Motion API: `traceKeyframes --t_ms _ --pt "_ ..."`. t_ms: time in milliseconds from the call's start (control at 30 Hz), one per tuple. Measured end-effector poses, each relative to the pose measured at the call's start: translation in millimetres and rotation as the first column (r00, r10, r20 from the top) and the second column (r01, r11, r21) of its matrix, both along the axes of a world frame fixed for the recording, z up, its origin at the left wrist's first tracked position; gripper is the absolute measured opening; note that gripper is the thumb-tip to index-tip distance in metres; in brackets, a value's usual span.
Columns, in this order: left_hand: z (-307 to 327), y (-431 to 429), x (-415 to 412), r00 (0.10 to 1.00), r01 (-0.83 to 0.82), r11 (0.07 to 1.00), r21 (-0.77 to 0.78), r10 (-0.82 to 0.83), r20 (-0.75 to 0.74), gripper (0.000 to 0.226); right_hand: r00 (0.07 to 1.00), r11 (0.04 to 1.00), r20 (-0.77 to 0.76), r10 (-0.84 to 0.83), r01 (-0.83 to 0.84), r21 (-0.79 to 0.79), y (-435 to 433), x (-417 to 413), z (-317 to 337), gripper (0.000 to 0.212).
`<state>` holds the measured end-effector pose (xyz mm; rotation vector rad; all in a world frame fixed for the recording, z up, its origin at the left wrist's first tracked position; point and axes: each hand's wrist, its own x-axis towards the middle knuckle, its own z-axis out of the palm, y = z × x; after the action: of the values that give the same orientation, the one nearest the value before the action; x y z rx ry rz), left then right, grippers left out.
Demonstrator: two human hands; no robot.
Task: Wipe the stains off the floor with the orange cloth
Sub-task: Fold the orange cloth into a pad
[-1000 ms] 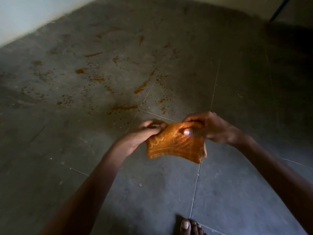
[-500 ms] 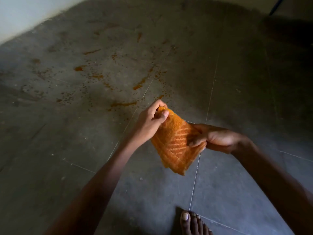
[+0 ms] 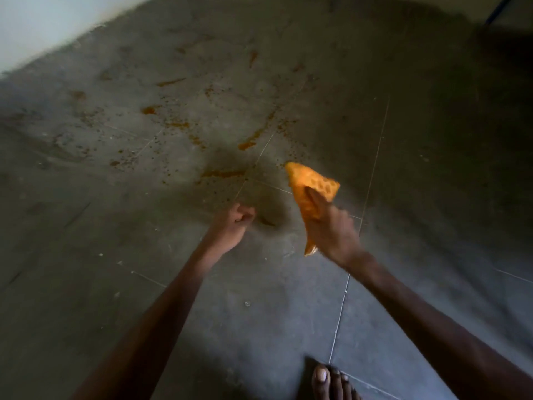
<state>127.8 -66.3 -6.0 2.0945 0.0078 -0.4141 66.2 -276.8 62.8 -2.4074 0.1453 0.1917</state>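
My right hand (image 3: 331,229) grips the folded orange cloth (image 3: 313,183), which sticks out past my fingers toward the stains and hangs out below my palm. The cloth is held above the grey tiled floor (image 3: 418,197). Orange-brown stains (image 3: 222,173) and many small specks spread over the floor ahead and to the left, with another smear (image 3: 248,144) farther on. My left hand (image 3: 233,223) hangs to the left of the cloth with its fingers curled and nothing in it. The frame is blurred by motion.
A pale wall (image 3: 43,21) meets the floor at the upper left. My bare foot (image 3: 331,382) stands at the bottom edge. A dark shadowed area and a blue rod (image 3: 499,8) lie at the upper right.
My left hand has let go of the cloth and drawn away to the left. My right hand alone carries the cloth forward toward the stains.
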Motion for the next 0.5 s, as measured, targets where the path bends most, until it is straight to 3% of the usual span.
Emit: traceKeyframes --t_ms 33,100,167,200,267,400,500 --pt "-6 8 1 1.000 -0.023 0.996 0.088 0.023 0.005 0.008 0.991 0.981 0.040 0.125 -0.117 -0.156 10 -1 -15 0.070" --pt "-14 23 0 0.999 0.000 0.914 0.405 -0.017 0.039 0.038 0.891 0.839 0.008 0.454 -0.425 -0.340 24 -4 -57 0.064" --pt "-19 35 -6 0.994 0.035 0.787 0.616 -0.094 0.064 0.067 0.860 0.789 -0.126 0.494 -0.504 -0.351 27 -1 -63 0.060" --pt "-22 40 -9 0.990 0.068 0.757 0.650 -0.133 0.052 0.079 0.889 0.808 -0.150 0.433 -0.457 -0.372 28 1 -60 0.058" --pt "-30 50 -13 0.986 0.128 0.749 0.650 -0.165 -0.004 0.099 0.916 0.815 -0.040 0.399 -0.374 -0.442 34 12 -66 0.062" --pt "-42 58 -23 0.977 0.194 0.775 0.602 -0.208 -0.047 0.108 0.856 0.690 -0.140 0.498 -0.489 -0.534 41 45 -102 0.073" --pt "-46 60 -25 0.977 0.167 0.770 0.616 -0.213 0.002 0.110 0.941 0.777 -0.051 0.334 -0.306 -0.550 59 107 -117 0.070"
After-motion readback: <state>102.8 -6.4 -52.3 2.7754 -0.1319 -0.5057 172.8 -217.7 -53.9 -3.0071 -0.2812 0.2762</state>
